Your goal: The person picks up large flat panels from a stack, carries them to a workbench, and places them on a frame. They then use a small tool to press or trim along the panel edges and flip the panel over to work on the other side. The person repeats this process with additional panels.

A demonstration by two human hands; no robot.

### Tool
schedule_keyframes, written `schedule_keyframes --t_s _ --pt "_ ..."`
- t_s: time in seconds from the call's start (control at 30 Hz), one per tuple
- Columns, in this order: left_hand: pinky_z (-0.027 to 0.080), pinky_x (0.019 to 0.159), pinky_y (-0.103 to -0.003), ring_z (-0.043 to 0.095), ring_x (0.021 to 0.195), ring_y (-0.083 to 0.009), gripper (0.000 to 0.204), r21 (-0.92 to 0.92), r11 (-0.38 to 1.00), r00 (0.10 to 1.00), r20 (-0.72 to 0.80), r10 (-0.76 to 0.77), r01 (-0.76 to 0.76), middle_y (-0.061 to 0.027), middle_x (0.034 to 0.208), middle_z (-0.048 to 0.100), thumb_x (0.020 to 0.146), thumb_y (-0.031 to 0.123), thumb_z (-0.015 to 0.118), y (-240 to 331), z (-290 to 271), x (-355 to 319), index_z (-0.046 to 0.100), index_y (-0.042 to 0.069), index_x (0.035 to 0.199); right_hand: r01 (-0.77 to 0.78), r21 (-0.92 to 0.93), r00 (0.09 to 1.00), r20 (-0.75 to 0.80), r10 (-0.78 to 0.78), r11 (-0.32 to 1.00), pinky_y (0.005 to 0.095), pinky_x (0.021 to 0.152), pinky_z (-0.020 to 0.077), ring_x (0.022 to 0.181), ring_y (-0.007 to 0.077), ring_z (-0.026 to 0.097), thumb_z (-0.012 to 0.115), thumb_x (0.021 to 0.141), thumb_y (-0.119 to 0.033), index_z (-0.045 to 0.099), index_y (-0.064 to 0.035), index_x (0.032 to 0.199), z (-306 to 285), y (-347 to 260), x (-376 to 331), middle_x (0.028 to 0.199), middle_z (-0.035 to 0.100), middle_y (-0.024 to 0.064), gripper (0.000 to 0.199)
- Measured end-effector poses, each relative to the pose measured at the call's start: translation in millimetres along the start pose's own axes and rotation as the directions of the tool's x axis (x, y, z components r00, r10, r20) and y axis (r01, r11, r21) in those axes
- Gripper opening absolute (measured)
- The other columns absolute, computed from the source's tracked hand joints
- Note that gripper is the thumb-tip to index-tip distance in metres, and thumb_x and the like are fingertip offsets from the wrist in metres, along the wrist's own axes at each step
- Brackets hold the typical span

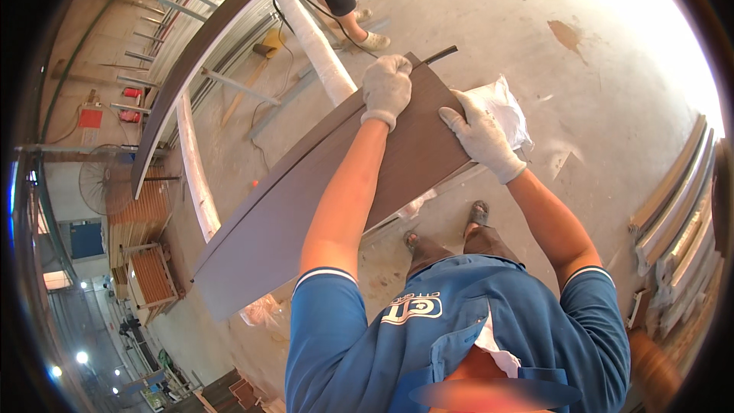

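Observation:
A long dark brown panel (306, 206) lies across the middle, tapering away to the lower left in the fisheye view. A thin black strip (440, 54) runs by its far edge and sticks out past the right end. My left hand (386, 88), in a pale work glove, is closed in a fist over the far edge, seemingly around the strip; the fingertips are hidden. My right hand (486, 136), also gloved, grips the panel's right end, thumb on the top face and fingers over the edge.
White-wrapped support bars (313, 42) run under the panel, one with a white padded end (501, 111). A curved-looking dark frame piece (202, 53) stands at left. Beyond it another person's leg (336, 0) shows beside a black cable (284, 11). Long profiles (677, 199) are stacked at right.

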State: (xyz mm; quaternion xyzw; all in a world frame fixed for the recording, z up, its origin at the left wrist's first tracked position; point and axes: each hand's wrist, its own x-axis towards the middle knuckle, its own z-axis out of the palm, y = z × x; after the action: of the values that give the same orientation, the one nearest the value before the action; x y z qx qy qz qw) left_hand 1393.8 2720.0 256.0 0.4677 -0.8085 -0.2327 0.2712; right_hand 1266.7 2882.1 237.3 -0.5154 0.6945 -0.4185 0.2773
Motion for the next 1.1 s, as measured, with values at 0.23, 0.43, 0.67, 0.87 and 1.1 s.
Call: schedule_keyframes --t_s 0.23,0.43,0.67,0.87,1.1 --pt "0.051 0.089 -0.044 0.066 0.097 -0.036 0.015 0.079 0.976 0.977 -0.039 0.208 -0.204 -0.0167 0.099 0.071 0.087 0.013 0.06 -5 2 -3 0.074 0.008 0.091 0.08 -0.128 0.995 -0.042 -0.086 0.989 0.0449 0.09 0.0494 0.099 0.0365 0.067 0.06 0.098 -0.037 0.059 -0.0015 0.131 -11 -5 -2 0.104 0.07 0.0238 0.048" --pt "0.05 0.096 -0.042 0.061 0.111 -0.0315 0.019 0.214 0.961 0.983 0.008 -0.182 0.176 -0.009 0.111 0.069 0.092 0.012 0.057 -48 -67 -56 0.075 0.016 0.098 0.081 -0.125 0.993 -0.076 -0.091 0.989 0.0386 0.099 0.0446 0.105 0.03 0.061 0.061 0.099 -0.031 0.063 -0.0039 0.13 1 15 4 0.113 0.069 0.0191 0.041" --pt "0.045 0.098 -0.046 0.059 0.109 -0.0345 0.017 0.419 0.869 0.963 -0.165 -0.213 0.264 -0.0057 0.113 0.069 0.097 0.021 0.056 -153 -188 -164 0.073 0.015 0.097 -0.026 0.182 0.999 -0.035 0.033 0.983 0.0347 0.1 0.045 0.112 0.0264 0.061 0.058 0.101 -0.035 0.058 -0.0083 0.14 6 34 5 0.122 0.067 0.0157 0.047" --pt "0.041 0.103 -0.047 0.055 0.123 -0.0325 0.028 0.517 0.665 0.819 -0.506 -0.271 0.539 -0.0085 0.126 0.065 0.095 0.033 0.06 -227 -293 -304 0.067 0.019 0.118 0.303 -0.569 0.94 0.046 -0.338 0.765 0.0386 0.102 0.0441 0.12 0.0288 0.058 0.057 0.102 -0.026 0.058 -0.0111 0.138 -4 -22 21 0.126 0.065 0.0123 0.04" --pt "0.039 0.106 -0.051 0.054 0.125 -0.0356 0.047 0.499 0.706 0.799 -0.58 -0.158 0.502 -0.0112 0.127 0.064 0.087 0.047 0.068 -235 -309 -394 0.067 0.011 0.118 0.624 -0.476 0.782 0.384 -0.492 0.62 0.0445 0.089 0.0478 0.103 0.0344 0.062 0.06 0.096 -0.02 0.067 -0.0079 0.104 121 -94 88 0.105 0.068 0.0134 0.016"
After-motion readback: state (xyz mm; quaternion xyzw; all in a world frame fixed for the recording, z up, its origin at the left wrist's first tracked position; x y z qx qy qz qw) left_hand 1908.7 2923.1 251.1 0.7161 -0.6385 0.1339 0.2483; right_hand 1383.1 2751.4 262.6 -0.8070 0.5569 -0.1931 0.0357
